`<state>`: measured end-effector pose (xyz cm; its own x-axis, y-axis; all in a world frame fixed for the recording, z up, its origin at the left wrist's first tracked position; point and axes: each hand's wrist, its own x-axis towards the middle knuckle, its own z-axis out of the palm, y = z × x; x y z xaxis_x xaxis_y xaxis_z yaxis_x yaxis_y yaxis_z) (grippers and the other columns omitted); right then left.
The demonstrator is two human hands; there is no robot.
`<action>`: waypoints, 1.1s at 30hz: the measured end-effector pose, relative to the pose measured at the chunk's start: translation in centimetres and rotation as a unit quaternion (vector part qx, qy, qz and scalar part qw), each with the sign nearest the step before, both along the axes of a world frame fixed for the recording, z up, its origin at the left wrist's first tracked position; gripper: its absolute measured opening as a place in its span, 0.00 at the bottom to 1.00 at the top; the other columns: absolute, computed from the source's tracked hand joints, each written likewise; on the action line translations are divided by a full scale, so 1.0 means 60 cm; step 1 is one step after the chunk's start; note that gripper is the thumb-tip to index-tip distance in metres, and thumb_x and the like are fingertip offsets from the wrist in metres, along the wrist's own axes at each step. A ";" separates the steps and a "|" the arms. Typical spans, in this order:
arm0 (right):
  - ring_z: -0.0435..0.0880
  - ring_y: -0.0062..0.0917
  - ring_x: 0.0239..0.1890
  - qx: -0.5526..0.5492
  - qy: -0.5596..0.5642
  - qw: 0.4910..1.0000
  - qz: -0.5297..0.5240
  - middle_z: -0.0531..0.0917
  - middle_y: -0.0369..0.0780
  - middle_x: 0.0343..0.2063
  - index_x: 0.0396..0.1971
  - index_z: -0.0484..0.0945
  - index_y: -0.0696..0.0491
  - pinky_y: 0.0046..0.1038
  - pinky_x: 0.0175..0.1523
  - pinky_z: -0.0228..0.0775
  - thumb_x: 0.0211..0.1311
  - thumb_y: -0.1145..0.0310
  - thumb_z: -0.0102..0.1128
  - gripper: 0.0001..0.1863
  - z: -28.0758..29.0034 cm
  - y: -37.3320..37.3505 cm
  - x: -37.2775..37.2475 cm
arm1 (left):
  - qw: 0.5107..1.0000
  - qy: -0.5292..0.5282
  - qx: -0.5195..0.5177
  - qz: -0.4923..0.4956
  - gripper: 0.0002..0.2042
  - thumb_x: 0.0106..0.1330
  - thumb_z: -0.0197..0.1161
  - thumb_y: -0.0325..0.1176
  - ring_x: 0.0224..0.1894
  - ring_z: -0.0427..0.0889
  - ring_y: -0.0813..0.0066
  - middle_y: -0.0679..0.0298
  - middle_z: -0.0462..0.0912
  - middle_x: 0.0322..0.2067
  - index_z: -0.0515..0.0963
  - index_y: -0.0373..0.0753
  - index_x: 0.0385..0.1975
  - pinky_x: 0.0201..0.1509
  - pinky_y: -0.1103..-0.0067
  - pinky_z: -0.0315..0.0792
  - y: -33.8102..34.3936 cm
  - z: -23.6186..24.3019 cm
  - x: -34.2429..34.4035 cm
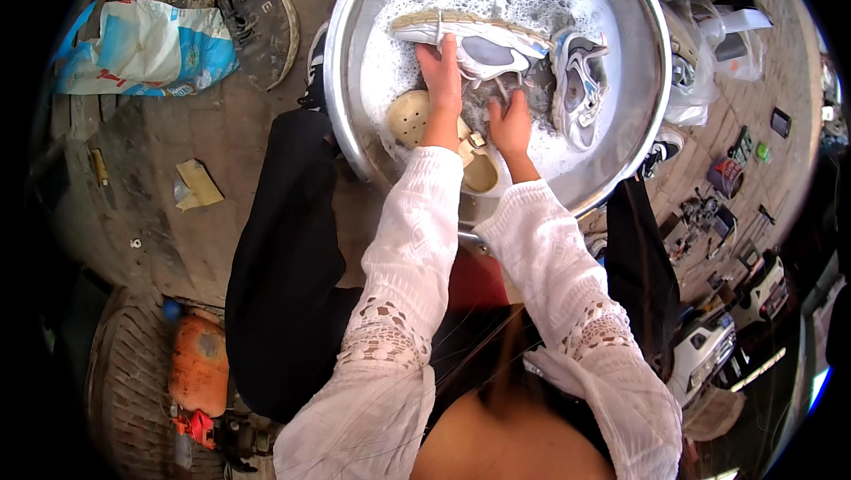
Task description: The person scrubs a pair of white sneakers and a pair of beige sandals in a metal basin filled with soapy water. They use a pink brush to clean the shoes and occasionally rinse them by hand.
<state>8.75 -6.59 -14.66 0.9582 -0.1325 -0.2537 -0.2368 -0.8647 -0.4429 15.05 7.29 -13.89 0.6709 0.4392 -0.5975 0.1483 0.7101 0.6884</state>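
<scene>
A wet white and grey sneaker (486,50) lies on its side over soapy water in a large metal basin (344,81). My left hand (441,81) is closed on its side, thumb up against the sole. Just below the shoe's laces, my right hand (511,125) has thumb and finger around a hanging shoelace (503,85); the other fingers are hidden. A second white and grey sneaker (581,90) rests in the suds to the right. Beige clogs (409,118) float below, partly behind my left wrist.
My legs straddle the basin. A dark worn shoe (253,23) and a blue and white plastic bag (155,46) lie on the floor at left. An orange container (199,365) stands at lower left. Plastic bags (696,54) and a small bucket (725,177) are at right.
</scene>
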 end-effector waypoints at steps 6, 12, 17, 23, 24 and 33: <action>0.80 0.44 0.25 -0.020 -0.083 0.991 0.106 0.82 0.47 0.27 0.39 0.77 0.51 0.39 0.30 0.71 0.61 0.62 0.55 0.11 0.111 0.006 0.041 | 0.991 0.094 0.092 0.007 0.41 0.62 0.60 0.45 0.66 0.53 0.54 0.42 0.51 0.64 0.45 0.25 0.64 0.68 0.70 0.49 -0.015 -0.030 0.039; 0.81 0.47 0.35 -0.179 0.197 0.959 0.093 0.82 0.51 0.30 0.35 0.76 0.54 0.45 0.41 0.72 0.66 0.51 0.42 0.21 0.032 -0.016 0.062 | 0.958 0.069 0.275 -0.038 0.37 0.63 0.58 0.45 0.62 0.60 0.49 0.40 0.60 0.60 0.51 0.24 0.62 0.66 0.68 0.54 -0.011 -0.066 0.066; 0.81 0.45 0.25 -0.145 0.097 0.979 0.101 0.81 0.48 0.21 0.30 0.75 0.54 0.44 0.31 0.72 0.63 0.52 0.47 0.19 0.032 0.022 0.018 | 0.996 0.010 0.060 -0.071 0.36 0.60 0.64 0.43 0.57 0.67 0.62 0.49 0.65 0.57 0.56 0.27 0.60 0.59 0.72 0.62 0.018 -0.047 0.060; 0.78 0.40 0.16 -0.121 -0.031 0.966 0.226 0.78 0.43 0.14 0.22 0.75 0.51 0.39 0.22 0.69 0.58 0.55 0.57 0.15 0.192 -0.011 0.072 | 0.996 -0.030 -0.038 -0.068 0.45 0.56 0.64 0.37 0.55 0.68 0.63 0.54 0.62 0.59 0.39 0.39 0.67 0.53 0.71 0.68 0.018 -0.007 0.093; 0.78 0.40 0.15 -0.124 -0.057 0.964 0.229 0.79 0.42 0.16 0.22 0.76 0.51 0.38 0.22 0.69 0.58 0.56 0.57 0.14 0.227 -0.013 0.091 | 0.997 -0.009 -0.068 -0.048 0.43 0.57 0.63 0.37 0.54 0.69 0.62 0.54 0.63 0.58 0.40 0.42 0.67 0.49 0.69 0.71 0.007 0.007 0.096; 0.81 0.25 0.18 -0.398 -0.088 0.725 0.555 0.79 0.37 0.16 0.14 0.77 0.54 0.26 0.22 0.71 0.36 0.71 0.60 0.03 0.350 0.014 0.216 | 0.875 -0.124 -0.469 -0.011 0.15 0.67 0.54 0.35 0.43 0.79 0.60 0.55 0.75 0.45 0.63 0.42 0.51 0.42 0.66 0.79 -0.162 0.059 0.107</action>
